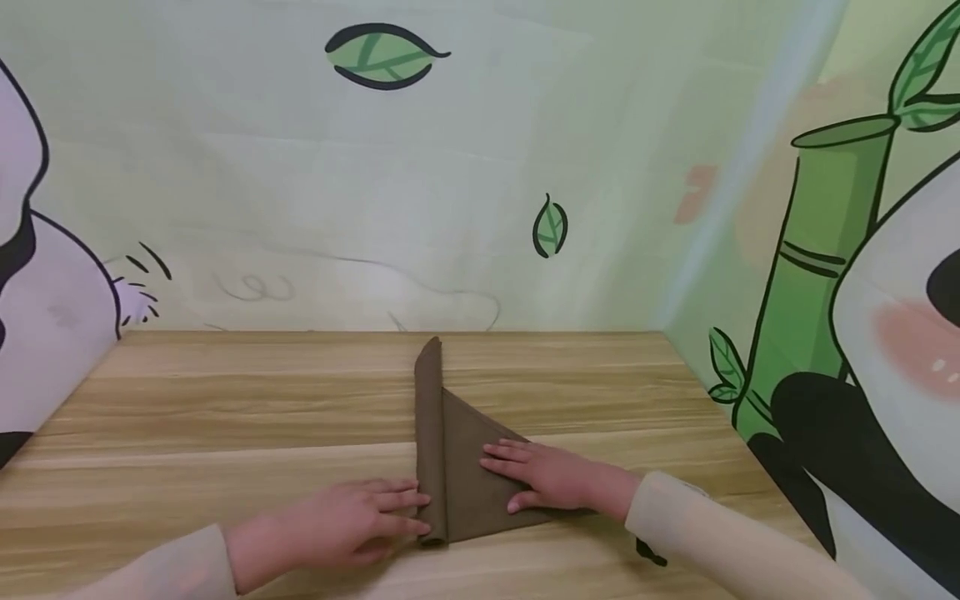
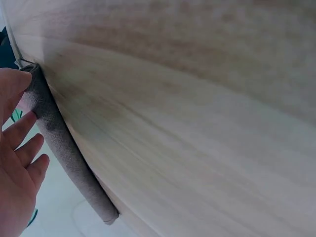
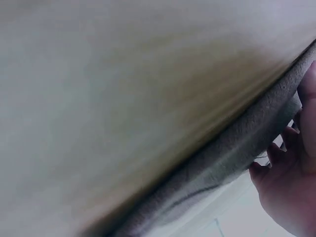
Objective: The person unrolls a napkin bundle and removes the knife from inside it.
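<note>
A brown cloth (image 1: pixel 468 475) lies on the wooden table, its left edge rolled into a narrow tube (image 1: pixel 430 417) that points away from me. The rest spreads flat as a triangle tapering to the right. At the tube's near end, my left hand (image 1: pixel 352 521) touches its left side with extended fingertips. In the left wrist view, the thumb of that hand (image 2: pixel 17 168) is at the end of the rolled cloth (image 2: pixel 69 148), the fingers beside it. My right hand (image 1: pixel 543 477) rests flat on the triangle, covering part of its right side.
The wooden table (image 1: pixel 225 400) meets a pale green wall (image 1: pixel 480 150) at the back, printed with leaves. Panda and bamboo pictures (image 1: pixel 817 250) cover the right side wall. A small black object (image 1: pixel 649 552) shows beneath the right sleeve.
</note>
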`<state>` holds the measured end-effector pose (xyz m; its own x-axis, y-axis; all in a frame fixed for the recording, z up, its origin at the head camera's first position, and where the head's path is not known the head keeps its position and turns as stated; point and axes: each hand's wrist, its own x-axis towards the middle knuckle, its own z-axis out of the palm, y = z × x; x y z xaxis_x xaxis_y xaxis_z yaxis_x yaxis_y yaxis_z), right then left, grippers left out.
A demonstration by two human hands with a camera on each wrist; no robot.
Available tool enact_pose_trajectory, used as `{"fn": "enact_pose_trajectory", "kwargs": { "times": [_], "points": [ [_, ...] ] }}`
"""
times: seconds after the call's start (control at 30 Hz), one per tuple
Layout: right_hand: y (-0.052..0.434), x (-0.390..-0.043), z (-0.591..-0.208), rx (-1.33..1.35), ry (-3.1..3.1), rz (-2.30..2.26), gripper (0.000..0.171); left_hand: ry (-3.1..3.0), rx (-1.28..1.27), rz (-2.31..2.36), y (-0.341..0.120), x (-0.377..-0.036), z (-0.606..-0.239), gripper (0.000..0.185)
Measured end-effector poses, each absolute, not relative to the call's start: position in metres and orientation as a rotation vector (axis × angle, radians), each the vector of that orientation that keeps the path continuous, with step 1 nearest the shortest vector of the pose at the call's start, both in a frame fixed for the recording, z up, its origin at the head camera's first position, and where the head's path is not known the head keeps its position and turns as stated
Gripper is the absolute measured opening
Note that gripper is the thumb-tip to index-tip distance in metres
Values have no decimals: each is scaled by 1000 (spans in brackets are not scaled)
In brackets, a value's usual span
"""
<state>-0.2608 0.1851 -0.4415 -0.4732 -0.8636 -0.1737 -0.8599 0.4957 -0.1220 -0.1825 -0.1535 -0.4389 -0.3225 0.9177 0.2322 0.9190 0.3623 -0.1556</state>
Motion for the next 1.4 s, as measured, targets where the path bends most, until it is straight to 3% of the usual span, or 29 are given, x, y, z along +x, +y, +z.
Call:
{"fn": "enact_pose_trajectory", "kwargs": {
  "times": [0.2, 0.63, 1.4],
  "points": [
    [186, -259, -442, -1488, 2544, -85, 65, -2412, -1634, -2, -156, -180, -441, 40],
    [180, -263, -421, -1296, 2537, -147, 62, -2426, -1587, -39, -140, -181, -425, 29],
    [140, -278, -430, -1324, 2534, -83, 73, -2486, -1741, -36, -103, -201, -423, 27]
  ]
}}
